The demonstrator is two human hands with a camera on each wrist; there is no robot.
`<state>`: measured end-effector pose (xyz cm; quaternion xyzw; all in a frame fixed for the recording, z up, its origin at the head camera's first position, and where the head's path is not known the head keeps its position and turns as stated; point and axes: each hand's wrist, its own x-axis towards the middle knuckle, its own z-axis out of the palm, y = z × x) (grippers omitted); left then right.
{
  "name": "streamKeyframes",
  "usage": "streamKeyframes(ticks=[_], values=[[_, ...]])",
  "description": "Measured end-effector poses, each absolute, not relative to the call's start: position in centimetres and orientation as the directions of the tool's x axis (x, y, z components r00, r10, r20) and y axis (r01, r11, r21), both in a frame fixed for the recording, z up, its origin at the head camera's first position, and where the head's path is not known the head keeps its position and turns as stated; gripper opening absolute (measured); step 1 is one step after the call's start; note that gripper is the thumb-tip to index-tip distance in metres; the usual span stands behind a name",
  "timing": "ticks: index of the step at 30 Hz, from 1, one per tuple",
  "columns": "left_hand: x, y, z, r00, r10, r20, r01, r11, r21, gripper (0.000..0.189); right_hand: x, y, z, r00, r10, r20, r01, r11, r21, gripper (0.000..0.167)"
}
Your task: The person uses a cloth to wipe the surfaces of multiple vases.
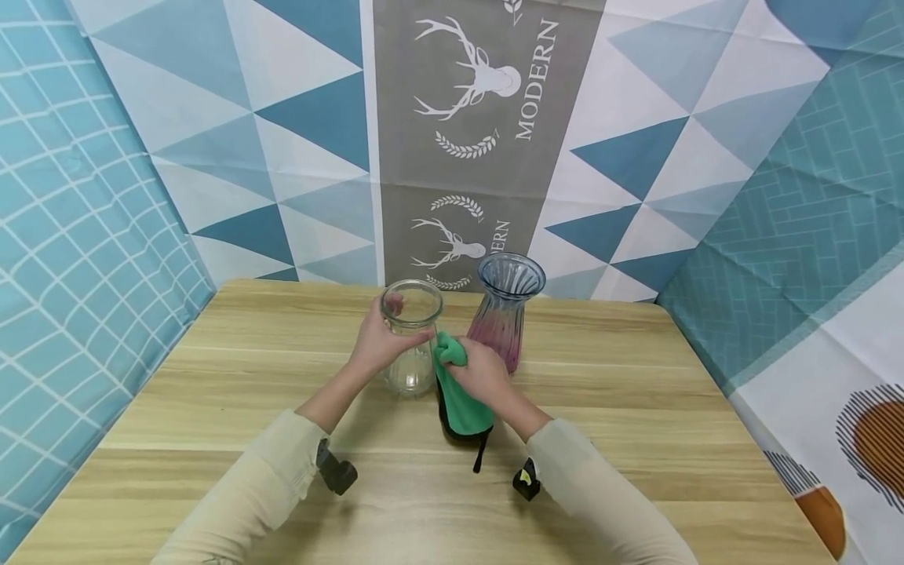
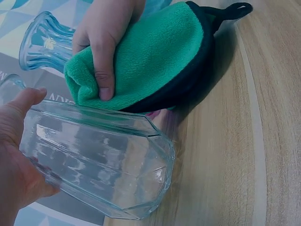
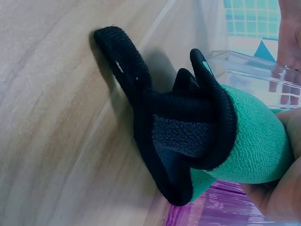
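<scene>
My left hand [image 1: 381, 339] grips a clear glass vase [image 1: 411, 369] around its upper part, below the rim. In the left wrist view the vase's faceted body [image 2: 103, 155] shows, with the thumb and fingers about its neck end. Bunched in my right hand [image 1: 483, 373] is a green cloth [image 1: 462, 404] with a black edge and a hanging loop [image 3: 123, 61]. The right thumb presses on the cloth [image 2: 155, 56] close beside the clear vase. Behind the right hand stands a second vase [image 1: 512, 290], blue at its flared top and pink-purple below; the hand hides part of it.
The vases stand on a wood-grain table [image 1: 282, 486] whose far edge meets a patterned cloth backdrop [image 1: 311, 157]. Tiled-print cloth [image 1: 85, 196] hangs at the left, and another printed cloth [image 1: 812, 259] at the right. A small black device is strapped at each wrist.
</scene>
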<state>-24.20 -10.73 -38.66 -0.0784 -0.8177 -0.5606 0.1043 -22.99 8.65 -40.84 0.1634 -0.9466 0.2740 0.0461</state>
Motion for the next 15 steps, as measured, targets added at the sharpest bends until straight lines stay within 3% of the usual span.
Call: streamKeyframes(ticks=[6,15], values=[[-24.36,-10.89,-38.52,-0.962,0.002,0.273,0.249,0.417,0.874,0.079,-22.92,8.52,-40.60,-0.947,-0.293,0.129,-0.318,0.807,-0.498,0.029],[-24.03,-11.12,-38.56,-0.970,0.012,0.242,0.226,0.411,0.883,0.084,-22.54,8.69,-41.04,-0.944,-0.278,0.180,-0.331,0.765,-0.552,0.037]])
